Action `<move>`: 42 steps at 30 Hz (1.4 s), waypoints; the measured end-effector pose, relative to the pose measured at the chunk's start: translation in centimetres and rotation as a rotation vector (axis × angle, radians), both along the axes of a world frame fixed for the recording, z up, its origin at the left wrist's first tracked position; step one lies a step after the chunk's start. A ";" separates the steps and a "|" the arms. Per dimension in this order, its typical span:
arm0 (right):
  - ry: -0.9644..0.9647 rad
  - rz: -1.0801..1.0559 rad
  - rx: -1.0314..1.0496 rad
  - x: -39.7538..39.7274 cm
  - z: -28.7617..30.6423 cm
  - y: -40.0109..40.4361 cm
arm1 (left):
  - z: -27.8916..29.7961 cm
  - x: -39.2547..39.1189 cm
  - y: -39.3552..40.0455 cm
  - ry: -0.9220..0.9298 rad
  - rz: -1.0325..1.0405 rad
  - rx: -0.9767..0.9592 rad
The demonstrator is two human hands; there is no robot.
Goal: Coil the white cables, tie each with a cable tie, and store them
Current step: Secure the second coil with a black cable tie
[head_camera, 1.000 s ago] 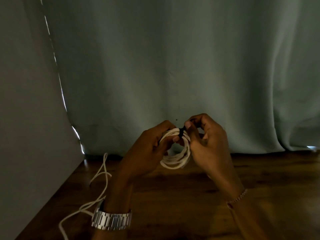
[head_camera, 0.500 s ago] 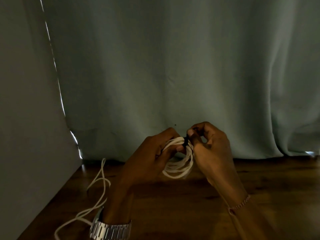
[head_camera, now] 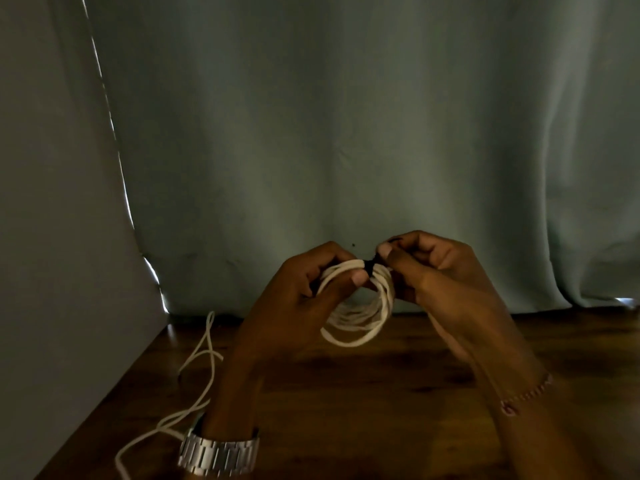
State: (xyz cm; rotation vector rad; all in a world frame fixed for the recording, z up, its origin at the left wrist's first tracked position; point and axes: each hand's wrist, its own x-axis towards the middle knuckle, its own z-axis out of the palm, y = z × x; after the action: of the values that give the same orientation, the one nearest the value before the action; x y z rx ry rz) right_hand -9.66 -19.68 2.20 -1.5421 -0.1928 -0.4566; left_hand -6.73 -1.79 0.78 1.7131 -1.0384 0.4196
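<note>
A coiled white cable hangs in the air above the wooden table. My left hand grips the coil's upper left side, thumb pressed on the strands. A black cable tie wraps the top of the coil. My right hand pinches the tie at the coil's top, fingers curled. A second, loose white cable lies uncoiled on the table at the left, partly hidden behind my left wrist.
A pale green curtain hangs right behind the table's back edge. A grey wall borders the table on the left. A metal watch is on my left wrist. The room is dim.
Both hands stay together on the coil with the same grips. The view dipped and came back, so the hands sit a little higher in the frame than half a second ago.
</note>
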 end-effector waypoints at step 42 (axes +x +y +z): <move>0.125 0.194 -0.388 0.1 -0.7 -0.5 | -0.3 1.2 0.3 -0.135 0.150 0.029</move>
State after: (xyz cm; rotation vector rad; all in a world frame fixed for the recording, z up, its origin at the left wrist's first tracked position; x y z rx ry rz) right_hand -9.53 -20.16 1.53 -1.9033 -0.3451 -0.1727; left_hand -5.51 -1.44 0.53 1.8155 -1.0193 0.6255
